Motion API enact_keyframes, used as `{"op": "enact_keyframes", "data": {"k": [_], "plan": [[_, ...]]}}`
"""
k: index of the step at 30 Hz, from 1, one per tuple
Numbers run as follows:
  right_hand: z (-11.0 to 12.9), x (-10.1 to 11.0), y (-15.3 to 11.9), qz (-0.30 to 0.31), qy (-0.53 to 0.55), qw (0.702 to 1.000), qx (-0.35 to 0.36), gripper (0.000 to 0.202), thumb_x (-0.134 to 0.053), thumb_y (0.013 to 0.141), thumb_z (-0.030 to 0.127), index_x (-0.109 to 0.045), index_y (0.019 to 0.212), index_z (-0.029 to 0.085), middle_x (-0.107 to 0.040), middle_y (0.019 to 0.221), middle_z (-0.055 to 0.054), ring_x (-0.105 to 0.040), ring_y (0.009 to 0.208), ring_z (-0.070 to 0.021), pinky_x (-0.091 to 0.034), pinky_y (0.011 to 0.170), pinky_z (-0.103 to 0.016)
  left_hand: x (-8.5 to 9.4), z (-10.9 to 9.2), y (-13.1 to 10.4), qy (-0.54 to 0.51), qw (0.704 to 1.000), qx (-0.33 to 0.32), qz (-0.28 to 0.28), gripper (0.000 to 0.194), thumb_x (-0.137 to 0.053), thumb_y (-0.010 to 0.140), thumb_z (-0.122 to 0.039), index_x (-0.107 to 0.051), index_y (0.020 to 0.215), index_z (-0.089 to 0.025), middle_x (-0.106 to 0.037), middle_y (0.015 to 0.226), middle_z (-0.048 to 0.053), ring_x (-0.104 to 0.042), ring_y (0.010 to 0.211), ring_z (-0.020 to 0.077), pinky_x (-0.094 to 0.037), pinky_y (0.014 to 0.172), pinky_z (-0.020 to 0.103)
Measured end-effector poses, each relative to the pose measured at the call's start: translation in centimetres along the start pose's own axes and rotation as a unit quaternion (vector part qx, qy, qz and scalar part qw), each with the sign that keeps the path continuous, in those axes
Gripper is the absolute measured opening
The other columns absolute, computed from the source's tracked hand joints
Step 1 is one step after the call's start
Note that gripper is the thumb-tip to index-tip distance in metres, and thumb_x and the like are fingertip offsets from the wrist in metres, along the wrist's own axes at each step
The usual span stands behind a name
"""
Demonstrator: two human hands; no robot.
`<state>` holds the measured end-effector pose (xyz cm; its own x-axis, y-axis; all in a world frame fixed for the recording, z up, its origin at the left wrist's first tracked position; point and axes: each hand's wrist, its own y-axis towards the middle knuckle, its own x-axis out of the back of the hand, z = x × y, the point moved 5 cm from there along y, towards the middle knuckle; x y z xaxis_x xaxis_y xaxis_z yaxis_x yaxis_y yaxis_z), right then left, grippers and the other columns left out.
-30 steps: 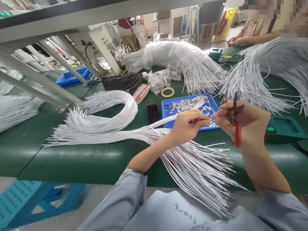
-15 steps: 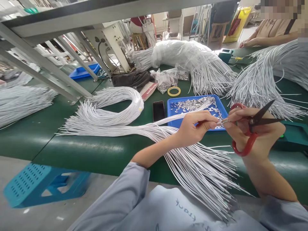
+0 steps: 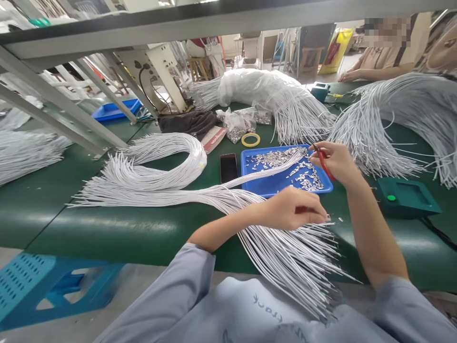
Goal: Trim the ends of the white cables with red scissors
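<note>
Just above the spread ends of a white cable bundle (image 3: 282,257), my left hand (image 3: 294,208) is closed in a pinch on a cable end, with a small tip showing past the fingertips. My right hand (image 3: 332,162) holds red-handled scissors (image 3: 324,164) at the right edge of the blue tray (image 3: 246,186); the blades are mostly hidden. Small silver metal pieces (image 3: 271,157) lie in the tray, and a thin strand of cables reaches over it from the left.
A phone (image 3: 228,167) lies left of the tray, yellow tape (image 3: 250,139) behind it. A green device (image 3: 407,196) sits at the right. Wrapped cables (image 3: 257,88) lie behind, a curled bundle (image 3: 171,159) at left. A person (image 3: 385,57) sits at the back right.
My right hand has left my left hand and moved back to the tray's right edge with the scissors, whose blades no longer show spread. My left hand is slightly lower. The whole view has shifted.
</note>
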<state>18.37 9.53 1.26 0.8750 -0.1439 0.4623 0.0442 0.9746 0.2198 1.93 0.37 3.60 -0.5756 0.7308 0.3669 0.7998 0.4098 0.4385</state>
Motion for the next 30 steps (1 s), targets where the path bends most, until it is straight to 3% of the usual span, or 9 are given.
{"op": "enact_keyframes", "data": {"k": [2,5,9,12,15,18,21,25,30], "plan": [[-2.9,0.2,1.4,0.000,-0.118,0.990,-0.072,0.033,-0.065,0.064,0.018,-0.071,0.096,0.014,-0.072,0.079,-0.008,-0.067,0.073,-0.0215,-0.050,0.063,-0.030,-2.2,0.7,0.0,0.003,0.997,0.001,0.076,0.015,-0.058,0.087,-0.019,-0.068,0.077,-0.013,-0.070,0.078,0.008,-0.058,0.064,0.0103,-0.048,0.060,0.022],[-5.6,0.5,2.7,-0.004,-0.177,0.977,-0.116,0.036,-0.065,0.061,0.014,-0.073,0.096,0.013,-0.073,0.084,-0.013,-0.068,0.086,-0.0298,-0.051,0.071,-0.036,-5.0,2.3,-0.1,0.009,0.987,-0.004,0.159,0.016,-0.057,0.087,-0.019,-0.067,0.077,-0.012,-0.071,0.081,0.008,-0.060,0.065,0.0111,-0.049,0.063,0.022],[-6.5,1.3,2.9,-0.021,-0.214,0.966,-0.143,0.033,-0.064,0.061,0.013,-0.075,0.092,0.015,-0.073,0.089,-0.016,-0.067,0.092,-0.0365,-0.049,0.075,-0.043,-6.4,4.5,-0.1,0.047,0.970,0.054,0.231,0.024,-0.054,0.091,-0.027,-0.067,0.105,-0.013,-0.073,0.092,0.007,-0.066,0.077,0.0137,-0.052,0.071,0.024],[-5.8,2.0,2.6,-0.049,-0.212,0.967,-0.137,0.028,-0.066,0.061,0.014,-0.075,0.088,0.015,-0.072,0.084,-0.016,-0.066,0.086,-0.0354,-0.048,0.072,-0.043,-4.1,6.0,0.5,0.198,0.953,0.121,0.195,0.037,-0.049,0.095,-0.033,-0.059,0.126,-0.017,-0.070,0.113,0.007,-0.066,0.099,0.0160,-0.051,0.085,0.025],[-4.8,2.4,2.4,-0.073,-0.175,0.976,-0.108,0.023,-0.070,0.060,0.013,-0.074,0.082,0.015,-0.070,0.071,-0.011,-0.064,0.068,-0.0248,-0.046,0.064,-0.035,0.5,8.2,0.7,0.388,0.879,0.253,0.113,0.032,-0.046,0.096,-0.032,-0.065,0.118,-0.018,-0.066,0.119,0.008,-0.064,0.109,0.0212,-0.050,0.090,0.030],[-3.5,2.5,2.3,-0.096,-0.119,0.986,-0.067,0.015,-0.074,0.059,0.015,-0.072,0.074,0.015,-0.067,0.060,-0.006,-0.057,0.055,-0.0162,-0.041,0.056,-0.029,4.9,10.5,0.1,0.457,0.818,0.343,0.062,0.026,-0.049,0.093,-0.019,-0.067,0.109,-0.010,-0.066,0.113,0.015,-0.063,0.110,0.0263,-0.050,0.092,0.037],[-2.3,2.5,1.9,-0.107,-0.065,0.992,-0.031,0.012,-0.075,0.060,0.020,-0.070,0.069,0.015,-0.062,0.050,-0.003,-0.049,0.046,-0.0116,-0.037,0.049,-0.027,7.8,12.6,-1.1,0.486,0.768,0.414,0.049,0.026,-0.056,0.092,-0.025,-0.063,0.112,-0.011,-0.065,0.114,0.012,-0.062,0.108,0.0232,-0.052,0.093,0.042],[-0.7,2.8,0.7,-0.126,-0.030,0.992,-0.006,0.021,-0.075,0.063,0.026,-0.072,0.080,0.013,-0.061,0.051,-0.001,-0.046,0.045,-0.0106,-0.035,0.047,-0.027,9.1,14.0,-2.0,0.492,0.736,0.461,0.060,0.033,-0.058,0.091,-0.035,-0.059,0.116,-0.013,-0.062,0.116,0.009,-0.062,0.104,0.0195,-0.054,0.090,0.042],[0.7,3.2,-0.4,-0.150,-0.016,0.989,0.006,0.024,-0.068,0.067,0.023,-0.071,0.089,0.015,-0.063,0.060,0.000,-0.048,0.048,-0.0101,-0.037,0.050,-0.026,9.2,14.0,-1.8,0.496,0.730,0.465,0.073,0.033,-0.057,0.092,-0.035,-0.059,0.116,-0.014,-0.062,0.116,0.009,-0.062,0.104,0.0199,-0.054,0.090,0.042]]}}
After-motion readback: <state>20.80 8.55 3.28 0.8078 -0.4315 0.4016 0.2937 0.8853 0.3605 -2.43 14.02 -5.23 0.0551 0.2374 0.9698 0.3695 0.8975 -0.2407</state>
